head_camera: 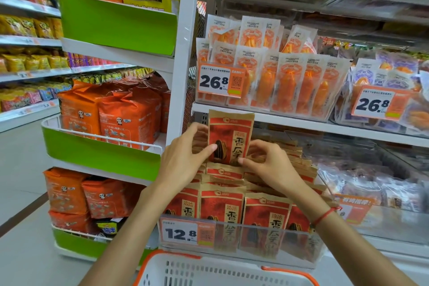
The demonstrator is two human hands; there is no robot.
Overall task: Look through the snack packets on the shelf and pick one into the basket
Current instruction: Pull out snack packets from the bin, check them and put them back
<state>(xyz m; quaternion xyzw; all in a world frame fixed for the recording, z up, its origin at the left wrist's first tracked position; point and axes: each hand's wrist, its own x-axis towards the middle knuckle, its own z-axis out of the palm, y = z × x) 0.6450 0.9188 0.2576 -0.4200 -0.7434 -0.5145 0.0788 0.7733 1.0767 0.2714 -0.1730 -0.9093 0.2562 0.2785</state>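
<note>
Red-brown snack packet point(229, 137) raised upright above stacked packets point(234, 183), frame centre. Left hand point(183, 158) pinches its 9 o'clock edge; right hand point(269, 165) pinches 5 o'clock corner. Basket point(222, 271) at 6 o'clock. Risk: shallow fingertip hold lets packet slip; neighbouring packets dragged out.

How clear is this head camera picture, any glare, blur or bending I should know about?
Head view: bright, even store lighting; the raised seed packet, pinched by the left hand and right hand, is sharp; the clear bin front and shelf covers at right carry glare that hazes what is behind; wide-angle bending curves the shelf post and edges; far-right packets look soft.
</note>
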